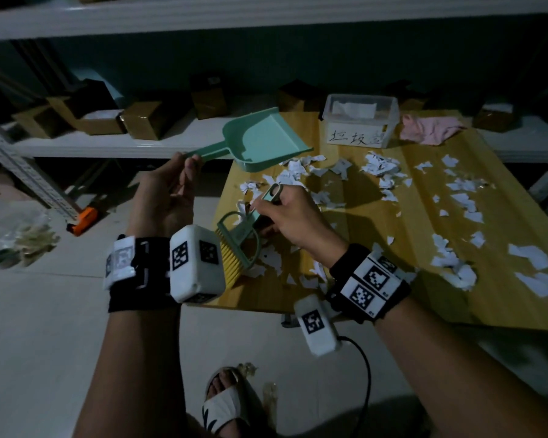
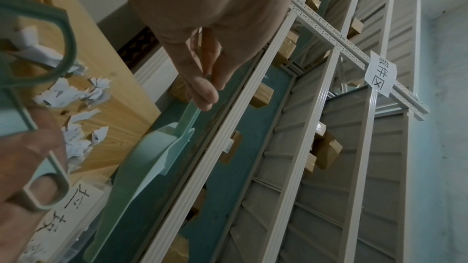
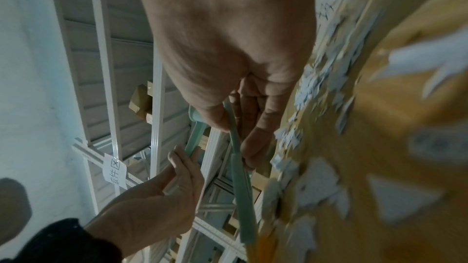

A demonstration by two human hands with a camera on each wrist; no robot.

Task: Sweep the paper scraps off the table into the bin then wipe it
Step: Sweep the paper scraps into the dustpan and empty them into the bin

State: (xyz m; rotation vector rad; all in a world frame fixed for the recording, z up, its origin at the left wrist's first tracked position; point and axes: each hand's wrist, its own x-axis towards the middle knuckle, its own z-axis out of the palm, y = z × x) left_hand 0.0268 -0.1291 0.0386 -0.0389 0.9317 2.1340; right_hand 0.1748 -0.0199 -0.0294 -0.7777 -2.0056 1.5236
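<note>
Right hand (image 1: 290,213) is closed on the hand brush (image 1: 239,245), bristles toward the table's near-left corner; paper scraps (image 1: 380,167) are spread rightward; left hand (image 1: 168,188) grips the dustpan (image 1: 260,139) handle.

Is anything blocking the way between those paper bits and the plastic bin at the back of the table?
Nothing visible does. The paper scraps lie spread on the table right up to the bin; the dustpan hangs off to its left.
</note>
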